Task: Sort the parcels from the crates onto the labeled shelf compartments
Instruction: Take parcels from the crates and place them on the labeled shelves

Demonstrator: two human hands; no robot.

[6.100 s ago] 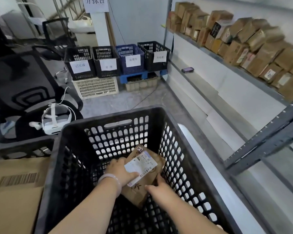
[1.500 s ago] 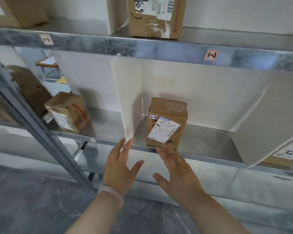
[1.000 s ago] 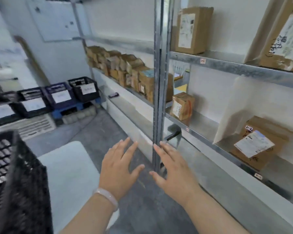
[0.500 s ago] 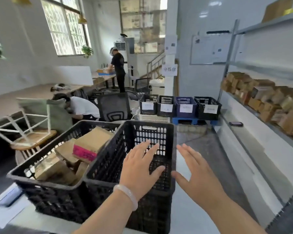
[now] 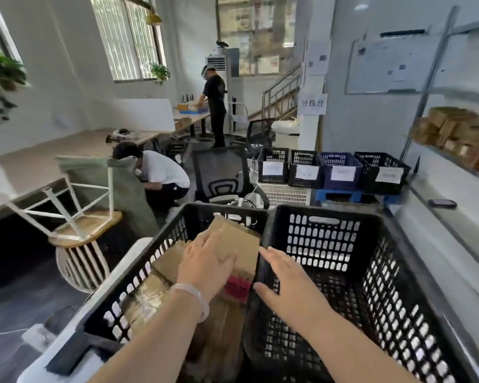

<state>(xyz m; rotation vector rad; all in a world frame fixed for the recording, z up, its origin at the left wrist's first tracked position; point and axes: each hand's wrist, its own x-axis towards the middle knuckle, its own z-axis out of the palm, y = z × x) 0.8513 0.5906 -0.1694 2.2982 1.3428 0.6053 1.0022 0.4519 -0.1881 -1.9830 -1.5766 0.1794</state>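
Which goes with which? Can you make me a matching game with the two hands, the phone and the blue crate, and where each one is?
1 left hand
2 right hand
3 phone
4 blue crate

A on the grey shelf
B resting on a cardboard box
C over the right black crate, at its edge
D in the far row of crates

Pairs: 1-B, 2-C, 3-A, 4-D

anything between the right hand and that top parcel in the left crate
Nothing visible. The right hand hovers over the rim of the right crate, just beside the top parcel, which the left hand touches.
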